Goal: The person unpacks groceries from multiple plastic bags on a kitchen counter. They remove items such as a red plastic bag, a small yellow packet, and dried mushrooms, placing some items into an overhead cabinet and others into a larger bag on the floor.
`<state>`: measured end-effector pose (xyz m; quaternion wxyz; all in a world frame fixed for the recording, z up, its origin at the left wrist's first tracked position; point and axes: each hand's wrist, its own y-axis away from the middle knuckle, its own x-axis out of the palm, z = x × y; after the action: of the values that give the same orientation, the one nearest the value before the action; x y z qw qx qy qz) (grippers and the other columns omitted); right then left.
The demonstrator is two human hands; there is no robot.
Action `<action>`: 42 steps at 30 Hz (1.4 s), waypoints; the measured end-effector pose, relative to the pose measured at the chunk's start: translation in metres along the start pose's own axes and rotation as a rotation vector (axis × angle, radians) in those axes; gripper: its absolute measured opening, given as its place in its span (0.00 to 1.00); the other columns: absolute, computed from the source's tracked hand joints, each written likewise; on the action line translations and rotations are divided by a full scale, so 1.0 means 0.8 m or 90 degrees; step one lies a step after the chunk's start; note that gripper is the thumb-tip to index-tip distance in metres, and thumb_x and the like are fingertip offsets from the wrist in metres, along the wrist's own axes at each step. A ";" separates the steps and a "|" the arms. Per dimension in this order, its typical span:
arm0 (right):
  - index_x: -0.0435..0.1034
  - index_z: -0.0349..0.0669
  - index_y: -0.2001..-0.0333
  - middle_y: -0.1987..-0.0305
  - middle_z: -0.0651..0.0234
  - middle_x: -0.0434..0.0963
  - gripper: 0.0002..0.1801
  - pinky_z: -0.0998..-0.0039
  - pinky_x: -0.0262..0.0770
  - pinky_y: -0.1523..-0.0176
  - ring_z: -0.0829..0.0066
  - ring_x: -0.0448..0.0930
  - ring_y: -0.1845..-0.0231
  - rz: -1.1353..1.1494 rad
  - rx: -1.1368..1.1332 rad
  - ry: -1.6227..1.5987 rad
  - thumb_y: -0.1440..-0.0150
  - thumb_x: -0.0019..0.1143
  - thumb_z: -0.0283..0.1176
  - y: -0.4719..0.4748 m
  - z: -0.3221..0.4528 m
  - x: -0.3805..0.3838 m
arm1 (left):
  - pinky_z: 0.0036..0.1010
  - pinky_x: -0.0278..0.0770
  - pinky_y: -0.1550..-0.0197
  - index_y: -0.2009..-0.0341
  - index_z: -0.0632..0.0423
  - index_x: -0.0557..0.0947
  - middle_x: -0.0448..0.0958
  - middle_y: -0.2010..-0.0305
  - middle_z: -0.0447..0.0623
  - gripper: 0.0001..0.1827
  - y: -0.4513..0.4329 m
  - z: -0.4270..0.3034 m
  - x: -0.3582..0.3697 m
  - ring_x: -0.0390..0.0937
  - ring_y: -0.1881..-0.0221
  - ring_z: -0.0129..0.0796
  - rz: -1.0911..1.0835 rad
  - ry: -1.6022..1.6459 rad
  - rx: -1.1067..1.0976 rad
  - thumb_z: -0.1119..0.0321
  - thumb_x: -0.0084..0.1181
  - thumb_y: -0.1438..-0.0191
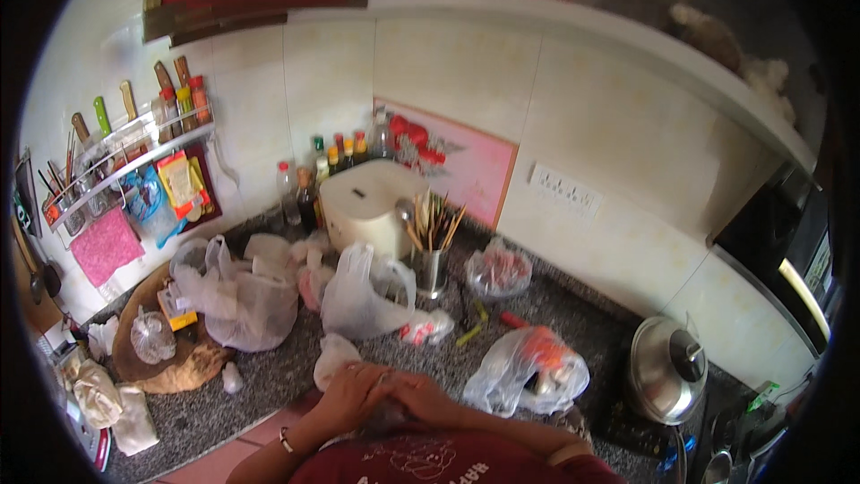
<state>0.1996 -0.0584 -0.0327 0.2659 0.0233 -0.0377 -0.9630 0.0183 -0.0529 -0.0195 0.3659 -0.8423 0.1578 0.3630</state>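
Note:
My left hand (348,390) and my right hand (422,395) meet in front of my chest at the counter's front edge. Their fingers are bent and touch or overlap, hiding the palms; whether anything is held between them cannot be seen. A small whitish plastic bag (334,357) shows directly beyond my left hand, its lower part covered by the fingers. Farther back stands a white plastic carrier bag (359,299) with a raised handle. To the right of my right hand sits a clear plastic bag (500,376) with red and pale contents.
A round wooden chopping board (131,349) bears a bag of small grains and a yellow box. Behind are a cream container (369,198) and a metal utensil holder (430,272). A lidded steel pan (665,370) stands right. Knives hang in the wall rack (134,148).

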 end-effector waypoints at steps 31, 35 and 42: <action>0.49 0.37 0.38 0.39 0.54 0.58 0.44 0.66 0.63 0.41 0.61 0.64 0.41 -0.133 -0.156 0.203 0.53 0.65 0.38 0.007 0.001 -0.043 | 0.22 0.69 0.63 0.59 0.59 0.75 0.75 0.69 0.44 0.10 -0.042 0.012 -0.023 0.71 0.66 0.23 -0.263 0.508 -0.329 0.68 0.52 0.44; 0.39 0.35 0.35 0.36 0.49 0.53 0.56 0.63 0.59 0.37 0.58 0.60 0.37 -0.105 -0.105 0.254 0.59 0.69 0.36 0.001 0.007 -0.029 | 0.18 0.69 0.62 0.58 0.60 0.75 0.74 0.63 0.43 0.10 -0.049 0.019 -0.005 0.69 0.64 0.19 -0.287 0.605 -0.335 0.68 0.50 0.42; 0.38 0.36 0.34 0.36 0.54 0.55 0.54 0.66 0.61 0.38 0.63 0.62 0.38 -0.098 -0.106 0.071 0.57 0.67 0.31 -0.001 -0.018 -0.024 | 0.18 0.69 0.64 0.60 0.61 0.76 0.74 0.68 0.42 0.11 -0.055 0.020 -0.001 0.69 0.67 0.19 -0.164 0.515 -0.356 0.66 0.52 0.43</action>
<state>0.2166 -0.0485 -0.0465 0.1937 0.0575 0.0595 -0.9776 0.0336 -0.0110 -0.0042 0.0781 -0.9938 0.0787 -0.0119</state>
